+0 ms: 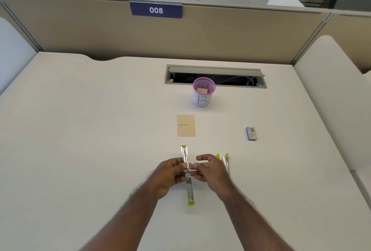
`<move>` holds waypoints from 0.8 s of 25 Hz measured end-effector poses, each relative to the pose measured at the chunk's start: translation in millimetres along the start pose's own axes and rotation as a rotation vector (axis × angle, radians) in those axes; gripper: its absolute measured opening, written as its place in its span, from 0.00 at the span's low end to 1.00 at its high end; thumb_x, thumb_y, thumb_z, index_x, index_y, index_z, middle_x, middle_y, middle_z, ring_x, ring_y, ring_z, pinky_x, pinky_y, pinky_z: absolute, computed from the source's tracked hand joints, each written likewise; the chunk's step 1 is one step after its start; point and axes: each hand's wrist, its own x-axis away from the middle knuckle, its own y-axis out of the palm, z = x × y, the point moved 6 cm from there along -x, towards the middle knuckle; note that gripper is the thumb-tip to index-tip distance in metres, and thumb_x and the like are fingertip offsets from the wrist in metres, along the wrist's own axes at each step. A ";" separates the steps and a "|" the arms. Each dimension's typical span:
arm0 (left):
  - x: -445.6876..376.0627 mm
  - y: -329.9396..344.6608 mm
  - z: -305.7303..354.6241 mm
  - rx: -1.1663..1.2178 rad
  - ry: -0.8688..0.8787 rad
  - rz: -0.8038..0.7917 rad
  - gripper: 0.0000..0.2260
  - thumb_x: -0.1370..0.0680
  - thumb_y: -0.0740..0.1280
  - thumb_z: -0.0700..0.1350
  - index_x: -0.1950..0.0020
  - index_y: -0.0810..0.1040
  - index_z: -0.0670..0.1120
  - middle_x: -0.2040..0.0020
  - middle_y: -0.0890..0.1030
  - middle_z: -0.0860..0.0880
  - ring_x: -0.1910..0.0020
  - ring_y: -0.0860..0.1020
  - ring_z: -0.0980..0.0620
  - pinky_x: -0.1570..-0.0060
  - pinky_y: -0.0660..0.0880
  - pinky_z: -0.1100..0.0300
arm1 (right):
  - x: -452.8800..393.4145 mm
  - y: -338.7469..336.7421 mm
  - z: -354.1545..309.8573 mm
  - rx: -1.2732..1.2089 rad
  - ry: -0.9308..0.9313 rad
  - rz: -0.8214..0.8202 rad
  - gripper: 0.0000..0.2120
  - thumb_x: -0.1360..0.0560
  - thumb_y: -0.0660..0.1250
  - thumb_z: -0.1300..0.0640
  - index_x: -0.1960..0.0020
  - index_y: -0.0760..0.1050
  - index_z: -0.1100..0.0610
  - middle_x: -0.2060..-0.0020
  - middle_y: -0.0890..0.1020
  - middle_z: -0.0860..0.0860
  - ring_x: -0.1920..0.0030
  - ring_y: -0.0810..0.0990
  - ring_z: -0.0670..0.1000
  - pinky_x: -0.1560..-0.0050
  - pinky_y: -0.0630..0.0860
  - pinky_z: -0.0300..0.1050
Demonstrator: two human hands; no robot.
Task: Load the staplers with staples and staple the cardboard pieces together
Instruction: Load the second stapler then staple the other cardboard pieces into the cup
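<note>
On the desk (100, 130), both hands, left (170, 172) and right (208, 170), pinch the near stapler (188, 178) splayed open for loading, the second stapler (224, 160) just right, cardboard (186, 125) beyond apparently unstapled, staple box (251, 133) far right.

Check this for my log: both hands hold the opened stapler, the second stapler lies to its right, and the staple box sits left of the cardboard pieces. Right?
One slip: the head view shows the staple box right of the cardboard pieces, not left. Both hands, left hand and right hand, do hold the opened stapler, with the second stapler to its right.
</note>
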 end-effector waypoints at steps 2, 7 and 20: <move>2.0 1.5 6.2 0.059 -0.005 -0.071 0.09 0.20 0.67 0.42 0.42 0.79 0.41 0.43 0.84 0.44 0.54 0.81 0.51 0.53 0.77 0.60 | 5.1 -4.8 -13.6 -0.007 -0.023 -0.011 0.06 0.25 0.71 0.63 0.51 0.76 0.62 0.63 0.87 0.56 0.65 0.86 0.52 0.65 0.80 0.40; 10.3 9.8 22.3 0.188 0.026 -0.179 0.14 0.26 0.71 0.45 0.41 0.81 0.47 0.49 0.85 0.48 0.58 0.81 0.54 0.56 0.79 0.59 | 19.4 -18.4 -57.3 0.125 -0.231 0.003 0.04 0.26 0.73 0.62 0.58 0.84 0.55 0.68 0.85 0.52 0.67 0.83 0.49 0.65 0.80 0.39; 21.7 27.7 45.5 0.265 0.125 -0.253 0.18 0.25 0.68 0.42 0.35 0.78 0.40 0.55 0.83 0.48 0.56 0.83 0.46 0.55 0.80 0.59 | 39.0 -8.5 -114.4 0.473 -0.439 -0.008 0.11 0.26 0.71 0.61 0.55 0.82 0.44 0.65 0.84 0.48 0.64 0.83 0.47 0.54 0.82 0.46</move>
